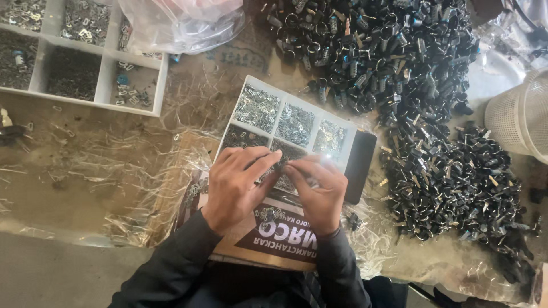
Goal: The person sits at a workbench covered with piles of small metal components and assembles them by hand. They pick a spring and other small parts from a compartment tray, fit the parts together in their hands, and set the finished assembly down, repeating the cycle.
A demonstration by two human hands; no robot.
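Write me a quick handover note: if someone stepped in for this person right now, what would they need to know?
Left hand and right hand: fingertips meet over the small white divided tray, pinching something too small to make out.
The tray rests on a cardboard box before the person; its compartments hold small metal pieces.
A big pile of dark parts lies to the right, beside a white mesh basket.
A second divided tray sits far left.
Done and left: cannot tell.
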